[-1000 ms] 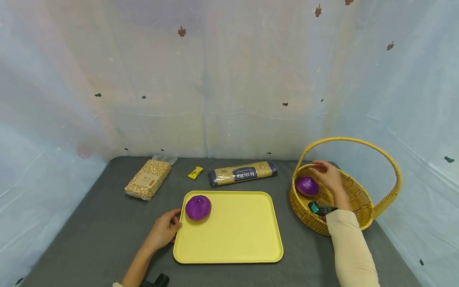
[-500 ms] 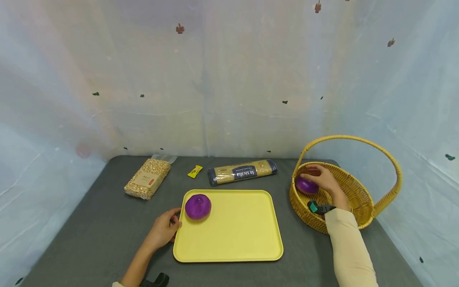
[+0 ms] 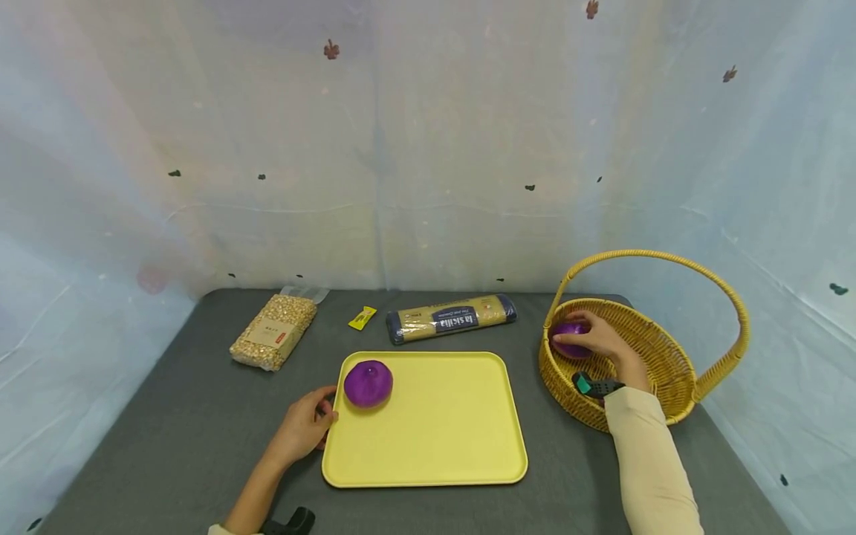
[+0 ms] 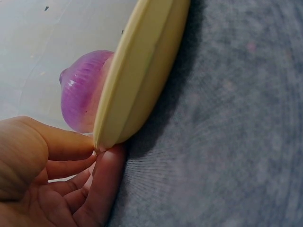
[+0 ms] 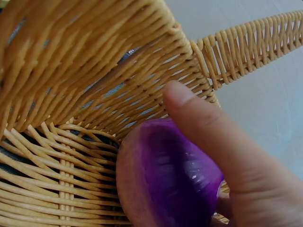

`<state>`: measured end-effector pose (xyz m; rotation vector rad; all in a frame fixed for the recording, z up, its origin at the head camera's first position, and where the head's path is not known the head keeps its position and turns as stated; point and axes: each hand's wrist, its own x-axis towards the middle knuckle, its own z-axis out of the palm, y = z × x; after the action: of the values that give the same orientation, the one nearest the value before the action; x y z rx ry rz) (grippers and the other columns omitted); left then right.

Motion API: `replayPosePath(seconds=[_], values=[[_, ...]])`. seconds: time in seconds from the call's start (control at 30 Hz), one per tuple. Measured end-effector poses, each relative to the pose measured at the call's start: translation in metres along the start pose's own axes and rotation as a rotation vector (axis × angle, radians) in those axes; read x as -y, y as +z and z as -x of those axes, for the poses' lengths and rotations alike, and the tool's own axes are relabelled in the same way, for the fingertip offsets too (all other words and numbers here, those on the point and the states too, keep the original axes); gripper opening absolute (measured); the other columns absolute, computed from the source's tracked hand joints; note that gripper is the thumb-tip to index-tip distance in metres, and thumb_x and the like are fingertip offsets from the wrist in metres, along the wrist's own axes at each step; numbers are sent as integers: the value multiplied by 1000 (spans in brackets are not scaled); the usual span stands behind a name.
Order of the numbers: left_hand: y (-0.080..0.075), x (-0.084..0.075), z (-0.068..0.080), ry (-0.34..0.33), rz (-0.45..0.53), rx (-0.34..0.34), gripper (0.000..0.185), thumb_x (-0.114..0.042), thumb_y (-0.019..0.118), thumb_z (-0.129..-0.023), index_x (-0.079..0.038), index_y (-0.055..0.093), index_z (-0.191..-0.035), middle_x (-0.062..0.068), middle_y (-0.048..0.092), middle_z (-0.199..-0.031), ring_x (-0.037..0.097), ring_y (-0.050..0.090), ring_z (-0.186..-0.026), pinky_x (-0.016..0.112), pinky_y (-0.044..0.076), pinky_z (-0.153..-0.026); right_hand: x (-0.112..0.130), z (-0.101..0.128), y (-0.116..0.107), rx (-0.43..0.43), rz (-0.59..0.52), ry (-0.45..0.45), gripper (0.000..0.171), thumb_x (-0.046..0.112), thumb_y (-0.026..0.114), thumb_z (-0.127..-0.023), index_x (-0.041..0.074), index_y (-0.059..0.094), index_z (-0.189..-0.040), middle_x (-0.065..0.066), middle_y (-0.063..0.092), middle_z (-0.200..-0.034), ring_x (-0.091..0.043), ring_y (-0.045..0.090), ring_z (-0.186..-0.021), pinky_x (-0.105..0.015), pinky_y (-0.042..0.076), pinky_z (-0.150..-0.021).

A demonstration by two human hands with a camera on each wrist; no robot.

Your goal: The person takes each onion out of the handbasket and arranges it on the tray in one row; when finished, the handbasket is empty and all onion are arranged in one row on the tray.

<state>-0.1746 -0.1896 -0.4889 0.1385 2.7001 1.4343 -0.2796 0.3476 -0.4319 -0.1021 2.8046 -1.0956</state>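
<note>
In the head view, my left hand (image 3: 304, 423) pinches the left rim of a yellow tray (image 3: 448, 423). The left wrist view has the thumb (image 4: 71, 144) above the rim and fingers beneath it. A purple onion (image 3: 368, 384) sits in the tray's upper left corner. On the right, my right hand (image 3: 598, 342) reaches into a wicker basket (image 3: 658, 353) and grips a second purple onion (image 5: 175, 179) by the basket's left wall. The thumb lies along one side of that onion; the other fingers are mostly hidden behind it in the right wrist view.
A bag of pale grains or beans (image 3: 274, 331) lies at the back left. Beside it are a small yellow packet (image 3: 362, 318) and a pack labelled la sicilia (image 3: 451, 318). The basket's tall handle (image 3: 725, 297) arches over the right arm. A pale curtain hangs behind the table.
My right hand has lowered and moved left inside the basket, from above the onion to around it. The left hand stays at the tray's rim. The head view has shifted slightly.
</note>
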Motion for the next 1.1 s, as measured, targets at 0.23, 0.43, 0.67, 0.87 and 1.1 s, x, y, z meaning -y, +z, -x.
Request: replayPosePath(seconds=[0.23, 0.43, 0.67, 0.87, 1.1], values=[[0, 0, 0, 4, -8, -4, 43, 1, 60, -86, 7, 49, -127, 6, 52, -80, 15, 51, -49, 26, 48, -40, -1, -2, 0, 31, 14, 8, 74, 42, 71, -79, 0, 40, -132, -27, 41, -128, -40, 45, -112, -51, 45, -90], [0, 0, -1, 3, -8, -7, 42, 0, 61, -87, 6, 49, -127, 6, 52, -80, 15, 51, -49, 26, 48, -40, -3, -3, 0, 65, 10, 6, 77, 41, 72, -78, -1, 38, -133, -27, 39, -129, -41, 44, -114, -53, 43, -92], [0, -1, 1, 9, -2, -4, 42, 1, 60, -87, 6, 49, -127, 6, 52, -79, 15, 50, -49, 26, 47, -40, -4, -4, 2, 74, 6, -25, 77, 36, 75, -77, -4, 37, -132, -28, 40, -126, -42, 45, -113, -53, 44, -91], [0, -2, 0, 1, -5, -11, 43, 0, 61, -87, 5, 49, -128, 6, 52, -79, 15, 50, -49, 26, 48, -40, -2, -3, 0, 68, 18, -42, 74, 34, 74, -79, -4, 38, -131, -29, 40, -126, -42, 46, -112, -52, 44, -91], [0, -1, 3, 29, -5, -10, 42, 1, 61, -87, 6, 50, -127, 5, 51, -77, 14, 49, -47, 26, 46, -39, 4, 2, -4, 48, 31, -39, 73, 35, 71, -81, -5, 38, -132, -30, 41, -127, -43, 46, -112, -51, 45, -88]])
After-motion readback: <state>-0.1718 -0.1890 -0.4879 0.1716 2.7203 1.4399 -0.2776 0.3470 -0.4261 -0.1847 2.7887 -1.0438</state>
